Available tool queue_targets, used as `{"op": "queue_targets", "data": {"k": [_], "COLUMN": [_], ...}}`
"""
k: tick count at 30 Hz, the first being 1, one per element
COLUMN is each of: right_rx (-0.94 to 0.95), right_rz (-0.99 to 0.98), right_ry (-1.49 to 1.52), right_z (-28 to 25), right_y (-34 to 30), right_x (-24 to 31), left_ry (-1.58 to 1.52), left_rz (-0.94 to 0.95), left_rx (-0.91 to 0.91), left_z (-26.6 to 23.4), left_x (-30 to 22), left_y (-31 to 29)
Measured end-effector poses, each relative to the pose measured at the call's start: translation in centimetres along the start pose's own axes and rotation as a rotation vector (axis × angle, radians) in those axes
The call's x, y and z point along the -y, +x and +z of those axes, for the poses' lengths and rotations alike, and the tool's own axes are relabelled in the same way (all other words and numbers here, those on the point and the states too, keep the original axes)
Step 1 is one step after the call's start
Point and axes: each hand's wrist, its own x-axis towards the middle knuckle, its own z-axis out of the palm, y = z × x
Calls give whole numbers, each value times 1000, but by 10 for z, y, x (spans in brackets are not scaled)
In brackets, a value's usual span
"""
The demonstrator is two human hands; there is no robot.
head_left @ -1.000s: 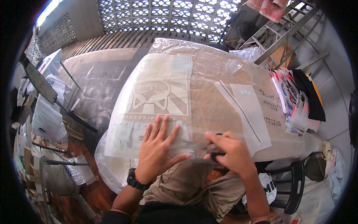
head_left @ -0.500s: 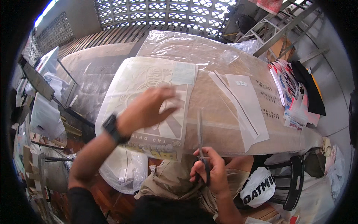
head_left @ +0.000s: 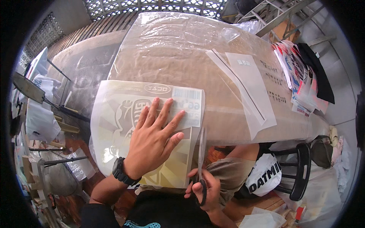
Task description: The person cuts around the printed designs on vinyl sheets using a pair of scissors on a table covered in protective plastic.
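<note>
While the left hand [head_left: 154, 131] presses palm-down on the translucent printed sheet [head_left: 118, 129], fingers slightly spread and gripping nothing, the right hand [head_left: 204, 188] is closed around the handles of a pair of scissors [head_left: 201, 155], fingers curled in the dark loops. Scissor blades point away from the body, just beside the sheet's right edge; cannot tell if they touch it. Sheet lies on the near left part of the plastic-covered brown desk [head_left: 171, 57], its lower portion reaching past the near edge over the lap. Pale yellowish artwork on it, plus a light blue patch [head_left: 192, 119] at upper right, just beyond the left fingertips. Black watch [head_left: 120, 171] on left wrist.

Translucent offcuts [head_left: 262, 97] lie right of the sheet, well apart from it, a dark line running along one. Farther right, a pile of colorful printed sheets [head_left: 298, 81] with a black piece [head_left: 317, 70] alongside. Black chair [head_left: 303, 174] at lower right, white fabric item [head_left: 264, 178] with black lettering beside it. Metal ladder [head_left: 279, 18] top right.
</note>
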Motion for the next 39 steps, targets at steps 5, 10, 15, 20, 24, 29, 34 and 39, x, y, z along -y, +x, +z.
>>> {"op": "queue_targets", "data": {"k": [5,10,15,20,24,29,34,39], "right_rx": [40,69,26,-38,-62,-60,-93,-124], "right_rz": [43,30,27,19,7,9,4,57], "right_ry": [-35,-81,-153,-253,-290,-296,-282,-320], "right_z": [-10,-8,-6,1,4,4,8,11], "right_y": [2,10,16,17,17,16,13,14], "right_x": [13,14,14,12,13,14,14,21], "left_ry": [-12,-28,-37,-61,-64,-63,-78,-71], "left_rz": [-67,-66,-72,-73,-79,-84,-75,-77], "left_rx": [-59,-83,-99,-111,-108,-119,-129,-138], "left_z": [9,10,10,11,10,12,12,13], "left_x": [-6,-6,-7,-6,-6,-5,-5,-5], "left_y": [-4,-2,-2,-2,-2,-3,-2,-2]}}
